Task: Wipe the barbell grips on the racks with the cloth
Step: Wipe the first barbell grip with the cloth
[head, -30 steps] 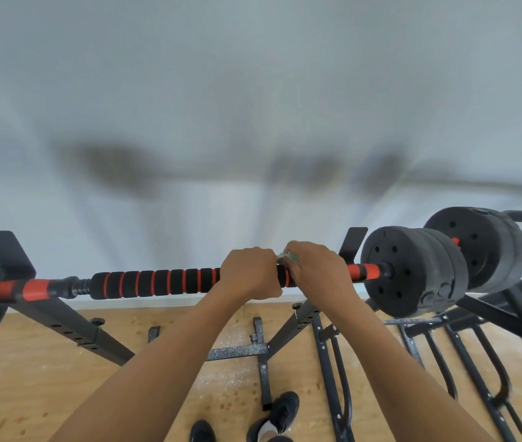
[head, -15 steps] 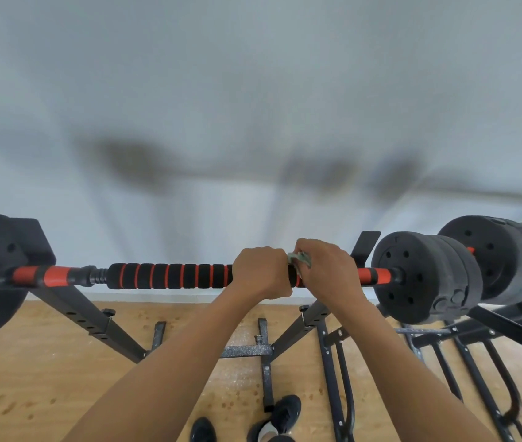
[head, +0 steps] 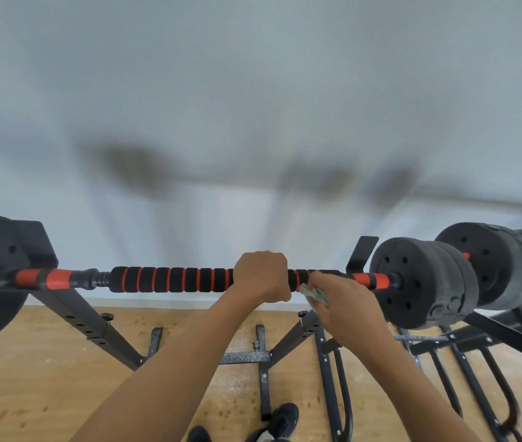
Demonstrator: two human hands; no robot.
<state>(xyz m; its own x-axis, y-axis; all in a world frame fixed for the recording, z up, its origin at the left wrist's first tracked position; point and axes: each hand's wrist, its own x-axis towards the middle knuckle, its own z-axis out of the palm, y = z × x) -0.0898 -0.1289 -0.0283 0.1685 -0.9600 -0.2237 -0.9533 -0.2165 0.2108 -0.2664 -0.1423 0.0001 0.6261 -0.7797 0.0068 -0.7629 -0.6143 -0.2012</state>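
Left hand [head: 261, 275]: clenched over the top of the foam grip [head: 170, 279], near its right end. Judged purpose: to keep the barbell [head: 55, 279] from rolling in its cradles while it is wiped.

Right hand [head: 345, 311]: fingers curled round a bunched green cloth [head: 315, 293], held just beside the left hand, at the right end of the grip and slightly below the bar. Whether the cloth touches the foam cannot be told.

The barbell lies across the rack [head: 90, 323], its right sleeve seated by the rack's right hook [head: 360, 253], with the weight plates [head: 419, 282] outboard. A second barbell [head: 489, 263] sits on the adjoining rack at the far right, untouched.

Change noted: half a second ago the right hand was wrapped over the bar with the cloth pressed beneath it. It has since dropped off the bar towards the person, exposing more cloth. The left hand's hold is unchanged.
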